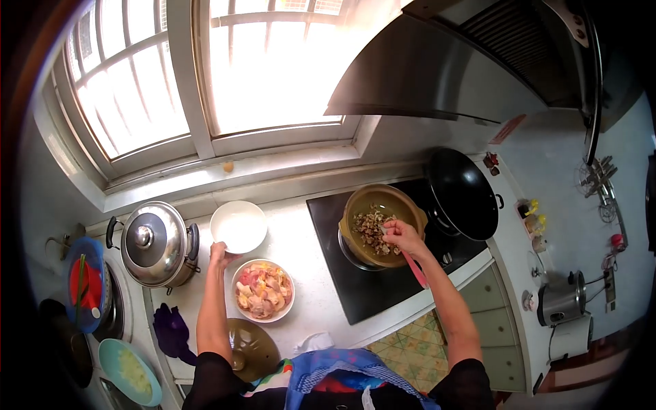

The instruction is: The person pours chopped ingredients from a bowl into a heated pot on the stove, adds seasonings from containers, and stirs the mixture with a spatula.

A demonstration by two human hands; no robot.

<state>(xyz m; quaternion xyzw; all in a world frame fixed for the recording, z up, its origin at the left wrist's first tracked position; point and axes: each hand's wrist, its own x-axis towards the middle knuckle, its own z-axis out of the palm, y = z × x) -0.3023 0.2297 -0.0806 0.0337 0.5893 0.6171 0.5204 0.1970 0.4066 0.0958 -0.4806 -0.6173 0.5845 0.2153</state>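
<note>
Right of centre, a pink-handled utensil is being clasped by the right hand over the brown pot.

- Light source: one, daylight from the barred window; panes burnt to white, bars thinned by glare.
- Overexposure, secondary: counter and white bowl, both bleached on my feed.
- Highlights: small bright reflections on the steel pot.
- Dim zones: range hood underside, near black; lower left corner, murky to me.
- Distortion: strong wide-angle bend; window frame and hood curve; dark vignette at the corners, reddish-brown fringe down the left edge.
- Focus: centre legible; I find small items along the right wall soft.
</note>
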